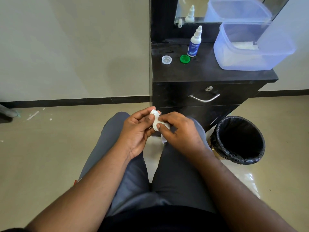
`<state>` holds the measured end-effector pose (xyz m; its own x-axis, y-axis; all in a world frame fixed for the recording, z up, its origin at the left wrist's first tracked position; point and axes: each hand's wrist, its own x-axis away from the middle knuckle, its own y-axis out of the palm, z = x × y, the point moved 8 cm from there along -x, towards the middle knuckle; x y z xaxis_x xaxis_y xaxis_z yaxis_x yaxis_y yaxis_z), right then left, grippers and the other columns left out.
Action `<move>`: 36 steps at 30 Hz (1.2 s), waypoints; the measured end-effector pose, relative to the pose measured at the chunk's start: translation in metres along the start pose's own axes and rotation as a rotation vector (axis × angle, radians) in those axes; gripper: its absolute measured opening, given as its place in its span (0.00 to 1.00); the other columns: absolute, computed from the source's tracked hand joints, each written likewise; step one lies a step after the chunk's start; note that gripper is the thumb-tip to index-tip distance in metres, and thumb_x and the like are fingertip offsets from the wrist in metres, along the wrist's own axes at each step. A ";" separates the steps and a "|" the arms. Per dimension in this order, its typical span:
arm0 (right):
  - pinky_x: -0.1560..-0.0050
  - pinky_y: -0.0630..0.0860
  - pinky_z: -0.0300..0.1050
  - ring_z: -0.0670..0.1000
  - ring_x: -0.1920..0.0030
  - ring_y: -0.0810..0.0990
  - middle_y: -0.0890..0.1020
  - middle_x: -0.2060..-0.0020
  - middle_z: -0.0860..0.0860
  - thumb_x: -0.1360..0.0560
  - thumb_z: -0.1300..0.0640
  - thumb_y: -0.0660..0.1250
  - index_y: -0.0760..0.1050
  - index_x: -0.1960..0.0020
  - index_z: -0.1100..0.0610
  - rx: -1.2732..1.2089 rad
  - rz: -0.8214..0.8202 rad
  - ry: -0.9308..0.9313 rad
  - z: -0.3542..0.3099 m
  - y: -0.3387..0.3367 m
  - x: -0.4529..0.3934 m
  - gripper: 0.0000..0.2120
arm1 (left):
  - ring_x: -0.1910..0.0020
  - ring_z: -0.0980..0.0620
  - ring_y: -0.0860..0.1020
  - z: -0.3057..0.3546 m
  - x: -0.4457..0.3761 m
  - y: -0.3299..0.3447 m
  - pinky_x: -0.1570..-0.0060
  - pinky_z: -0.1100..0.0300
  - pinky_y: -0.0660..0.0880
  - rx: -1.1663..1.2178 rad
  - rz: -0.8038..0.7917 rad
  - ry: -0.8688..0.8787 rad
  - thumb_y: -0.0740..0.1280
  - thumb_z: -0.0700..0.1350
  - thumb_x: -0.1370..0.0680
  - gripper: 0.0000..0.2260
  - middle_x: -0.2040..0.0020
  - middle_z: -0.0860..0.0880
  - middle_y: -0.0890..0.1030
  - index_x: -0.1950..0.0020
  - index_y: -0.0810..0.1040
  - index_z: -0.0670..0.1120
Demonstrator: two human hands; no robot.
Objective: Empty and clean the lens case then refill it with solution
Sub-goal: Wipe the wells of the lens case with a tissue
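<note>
While the person sits with both forearms stretched over the lap, the left hand [137, 129] curls its fingers and thumb shut around the white lens case [155, 118], holding it above the knees and in front of the drawer unit. Just to the right, touching the case, the right hand [178, 129] pinches a white tissue [163, 137] between thumb and forefinger and presses it against the case; a corner of the tissue hangs below the fingers. Judged from this arrangement, the cleaning step is in hand: the wells are being wiped dry, and refilling has not begun. Whether any liquid remains in the case cannot be told.

Farther right, on the black countertop [209, 72], lie the two removed caps, one clear cap [166, 59] and one green cap [185, 58], near each other and well apart from the case. Just beside the green cap stands the solution bottle [194, 43], upright, nozzle capped. A translucent blue tub [250, 52] occupies the right end, and a bin [238, 139] lined with a black bag stands on the floor below.

The next move probably calls for dropping the tissue into the bin, then reaching for the bottle while keeping the case level.
</note>
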<state>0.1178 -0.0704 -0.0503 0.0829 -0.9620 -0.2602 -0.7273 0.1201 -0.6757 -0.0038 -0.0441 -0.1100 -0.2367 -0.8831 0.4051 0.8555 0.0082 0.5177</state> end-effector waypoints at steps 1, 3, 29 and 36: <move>0.53 0.79 0.43 0.51 0.54 0.80 0.83 0.54 0.54 0.26 0.59 0.69 0.81 0.46 0.61 0.018 0.016 -0.025 -0.004 0.001 0.000 0.10 | 0.54 0.49 0.85 0.000 0.000 0.000 0.63 0.61 0.80 0.006 0.001 -0.004 0.65 0.36 0.23 0.10 0.50 0.44 0.85 0.44 0.80 0.43; 0.55 0.79 0.46 0.54 0.55 0.81 0.83 0.56 0.56 0.27 0.62 0.68 0.81 0.49 0.62 0.046 0.050 -0.118 -0.015 0.000 0.001 0.08 | 0.56 0.50 0.84 -0.001 0.000 0.001 0.65 0.62 0.79 0.012 -0.009 -0.006 0.65 0.35 0.23 0.10 0.51 0.44 0.85 0.44 0.80 0.44; 0.55 0.81 0.50 0.56 0.54 0.81 0.83 0.55 0.58 0.27 0.65 0.67 0.82 0.48 0.65 0.134 0.027 -0.039 0.004 0.011 0.002 0.09 | 0.58 0.51 0.82 0.002 0.003 -0.001 0.70 0.65 0.76 -0.147 0.051 0.068 0.67 0.35 0.23 0.12 0.50 0.45 0.84 0.42 0.81 0.44; 0.56 0.79 0.46 0.56 0.55 0.81 0.83 0.55 0.58 0.28 0.68 0.68 0.82 0.49 0.64 0.111 0.051 -0.192 -0.014 0.010 0.006 0.09 | 0.58 0.54 0.83 0.004 0.003 -0.002 0.67 0.63 0.76 -0.146 0.047 0.067 0.68 0.36 0.24 0.13 0.51 0.47 0.85 0.41 0.81 0.44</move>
<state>0.1010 -0.0787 -0.0491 0.1834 -0.8910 -0.4154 -0.6555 0.2040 -0.7271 -0.0075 -0.0449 -0.1069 -0.1674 -0.9127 0.3727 0.9240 -0.0134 0.3821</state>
